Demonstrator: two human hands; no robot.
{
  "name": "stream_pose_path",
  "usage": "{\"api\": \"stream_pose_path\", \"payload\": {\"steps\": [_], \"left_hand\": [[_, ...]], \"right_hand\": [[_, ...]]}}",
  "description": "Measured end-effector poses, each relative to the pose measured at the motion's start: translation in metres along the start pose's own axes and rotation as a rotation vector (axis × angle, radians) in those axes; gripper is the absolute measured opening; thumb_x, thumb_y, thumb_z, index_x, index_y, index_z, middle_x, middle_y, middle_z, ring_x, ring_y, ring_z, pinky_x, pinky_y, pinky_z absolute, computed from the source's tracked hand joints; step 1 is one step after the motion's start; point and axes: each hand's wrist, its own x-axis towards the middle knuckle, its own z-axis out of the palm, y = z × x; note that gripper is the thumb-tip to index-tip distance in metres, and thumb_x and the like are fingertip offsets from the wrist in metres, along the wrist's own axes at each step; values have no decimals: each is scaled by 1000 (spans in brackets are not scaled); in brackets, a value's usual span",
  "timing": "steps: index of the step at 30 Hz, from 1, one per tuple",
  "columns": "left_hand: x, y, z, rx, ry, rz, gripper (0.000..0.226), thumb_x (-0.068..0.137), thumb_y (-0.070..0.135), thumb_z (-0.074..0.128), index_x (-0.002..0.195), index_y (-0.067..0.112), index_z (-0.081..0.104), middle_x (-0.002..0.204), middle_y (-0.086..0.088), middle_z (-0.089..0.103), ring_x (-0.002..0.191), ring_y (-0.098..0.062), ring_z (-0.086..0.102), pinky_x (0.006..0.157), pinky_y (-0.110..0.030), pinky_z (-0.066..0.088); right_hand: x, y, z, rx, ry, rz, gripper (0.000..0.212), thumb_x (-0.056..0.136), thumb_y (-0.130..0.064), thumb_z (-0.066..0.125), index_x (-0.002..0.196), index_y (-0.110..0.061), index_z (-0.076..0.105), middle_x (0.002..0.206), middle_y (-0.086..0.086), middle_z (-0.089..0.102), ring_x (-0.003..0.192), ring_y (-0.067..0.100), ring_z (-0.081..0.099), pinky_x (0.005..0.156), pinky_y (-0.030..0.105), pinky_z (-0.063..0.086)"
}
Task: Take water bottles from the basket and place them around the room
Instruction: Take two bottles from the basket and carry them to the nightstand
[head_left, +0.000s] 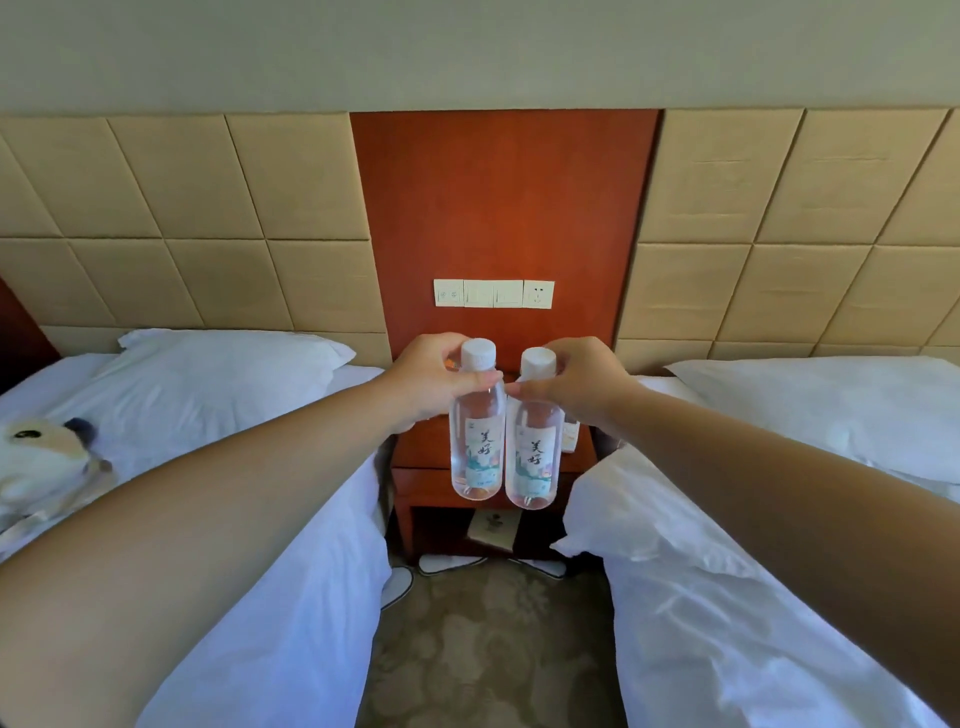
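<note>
Two small clear water bottles with white caps and pale labels hang side by side in the air, over the front of a red-brown nightstand (421, 449). My left hand (434, 379) grips the left bottle (477, 431) around its neck. My right hand (576, 382) grips the right bottle (534, 441) the same way. The bottles are upright and nearly touch each other. No basket is in view.
White-sheeted beds flank the narrow carpeted aisle (488, 644), the left bed (291, 597) with a pillow and a plush toy (41, 457), the right bed (727, 623) with a pillow. A switch panel (493, 293) sits on the wooden wall board. Slippers (447, 562) lie under the nightstand.
</note>
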Motion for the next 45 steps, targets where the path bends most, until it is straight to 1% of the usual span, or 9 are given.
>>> {"api": "stream_pose_path", "payload": {"steps": [8,16,19,24,28,30,37,40,45], "left_hand": [[121,-24,12,140,51,26,24,72,20,80,80,33,61,86,10,64,87,-12,58,86,-41,49],[249,-68,15,295,26,18,28,72,20,78,94,13,62,94,-2,62,86,-17,56,64,-24,41],[309,-95,10,328,-8,19,30,71,20,78,95,10,64,94,-4,63,85,-18,57,65,-27,42],[413,-138,-3,354,-122,4,26,71,15,77,93,8,65,94,-8,64,86,-24,59,76,-39,48],[480,-162,-11,344,-174,-6,22,73,15,76,89,13,62,88,-2,61,81,-17,54,70,-33,44],[505,-172,-15,331,-185,-17,22,73,15,76,89,15,60,86,1,59,79,-16,53,68,-30,42],[551,-208,-16,270,-158,-94,21,72,12,72,87,14,58,86,-1,59,79,-17,53,63,-28,40],[564,-224,-10,251,-132,-136,20,72,10,73,88,13,62,93,-6,66,87,-22,59,72,-33,47],[582,-264,3,294,-155,-198,23,74,12,73,95,14,65,97,-4,67,91,-21,61,74,-30,45]], "right_hand": [[119,28,-23,-334,-46,-107,40,66,-46,80,87,-15,65,80,0,64,73,16,57,63,32,48],[246,61,-11,-419,-93,-1,37,70,-41,78,84,-12,59,82,2,56,75,17,50,60,27,39],[303,79,-2,-425,-112,46,32,71,-35,79,71,-18,52,73,-4,49,66,11,45,50,22,31],[402,108,15,-469,-103,118,21,75,-26,71,82,-11,59,84,1,55,76,17,49,53,21,34],[466,124,25,-461,-108,205,21,75,-23,66,87,-7,64,89,5,60,80,20,53,65,27,44],[491,130,29,-448,-106,228,21,75,-22,65,88,-7,65,89,6,61,78,19,52,62,25,42],[548,152,48,-455,-126,257,17,75,-22,65,86,-9,65,89,5,64,77,18,53,54,22,36],[565,165,58,-480,-174,263,14,77,-21,64,87,-11,65,86,1,61,76,17,53,58,22,38],[598,203,79,-538,-259,258,7,79,-17,62,86,-15,63,87,0,60,76,15,52,54,18,35]]}}
